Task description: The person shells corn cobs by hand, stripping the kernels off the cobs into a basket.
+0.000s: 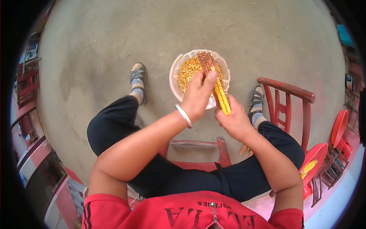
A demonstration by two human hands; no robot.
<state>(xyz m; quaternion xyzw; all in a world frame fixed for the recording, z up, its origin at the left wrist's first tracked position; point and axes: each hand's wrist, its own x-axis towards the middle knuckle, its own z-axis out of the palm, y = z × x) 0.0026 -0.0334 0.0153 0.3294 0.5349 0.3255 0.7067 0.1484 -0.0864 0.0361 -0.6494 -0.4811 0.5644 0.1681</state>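
Observation:
An ear of corn [222,96] slants over a round basket [174,82]. Its far end is a bare reddish-brown cob, while rows of yellow kernels remain toward the near end. My left hand [199,93], with a pale bracelet at the wrist, is closed around the ear's middle, its thumb pressed on top. My right hand [235,119] grips the near end from the right. Below the ear, loose yellow kernels [187,72] lie in the pale, mesh-sided basket, partly hidden by my hands and the cob.
A red wooden chair [288,89] stands close to my right foot. Between my legs is a red wooden seat frame [223,150]. At lower right, a red basin [322,150] holds yellow corn [309,167]. Bare cobs [244,149] lie near my right leg. Concrete floor [248,26] surrounds the basket.

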